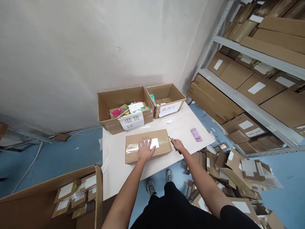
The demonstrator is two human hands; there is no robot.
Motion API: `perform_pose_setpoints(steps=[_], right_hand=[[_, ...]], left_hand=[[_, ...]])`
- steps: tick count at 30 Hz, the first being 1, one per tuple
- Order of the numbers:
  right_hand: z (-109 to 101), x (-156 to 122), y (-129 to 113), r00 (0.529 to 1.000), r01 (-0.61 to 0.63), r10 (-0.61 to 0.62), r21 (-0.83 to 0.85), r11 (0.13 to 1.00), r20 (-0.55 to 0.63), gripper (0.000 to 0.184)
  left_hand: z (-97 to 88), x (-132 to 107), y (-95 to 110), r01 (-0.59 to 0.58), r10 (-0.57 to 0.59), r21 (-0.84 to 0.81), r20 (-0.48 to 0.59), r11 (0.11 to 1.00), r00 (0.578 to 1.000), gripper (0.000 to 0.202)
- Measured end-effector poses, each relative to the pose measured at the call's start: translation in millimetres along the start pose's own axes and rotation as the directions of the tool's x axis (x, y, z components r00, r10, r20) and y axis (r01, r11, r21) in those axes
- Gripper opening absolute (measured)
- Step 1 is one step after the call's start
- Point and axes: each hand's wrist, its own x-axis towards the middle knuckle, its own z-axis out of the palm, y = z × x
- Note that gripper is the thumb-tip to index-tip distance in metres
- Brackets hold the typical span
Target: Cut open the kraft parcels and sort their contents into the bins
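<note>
Left hand [145,150] spread flat on the taped box [164,147], right hand [178,145] closed on a cutter [172,140] at its end: a slip along the tape [132,147] might cut that flat hand.

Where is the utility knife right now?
In the head view, the utility knife is in the right hand, its tip at the right end of the taped box, which the left hand presses on the white table.

white wall [71,47], blue floor [71,156], metal shelving [257,111] stacked with cartons at right.
</note>
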Motion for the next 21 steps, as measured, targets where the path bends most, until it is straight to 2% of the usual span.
perform_pose_setpoints(steps=[5, 10, 14, 21], right_hand=[[-4, 0, 2, 0.999, -0.034, 0.034, -0.012, 0.999, -0.006, 0.057], [-7, 1, -2, 1.000, -0.009, 0.009, 0.003, 1.000, 0.013, 0.054], [-8, 1, -4, 0.999, 0.008, -0.008, -0.014, 1.000, 0.049, 0.059], [-3, -19, 7, 0.998, -0.006, 0.012, -0.101, 0.995, 0.057, 0.061]], left_hand=[[1.6, 1, -2, -0.027, 0.026, -0.006, -0.037, 1.000, 0.999, 0.075], [3.9, 2, -3, -0.027, 0.026, -0.015, -0.042, 1.000, 0.999, 0.076], [6.4, 2, -2, -0.022, 0.021, -0.010, -0.052, 1.000, 0.998, 0.076], [11.7, 6, -4, -0.017, 0.017, 0.000, -0.067, 1.000, 0.998, 0.076]])
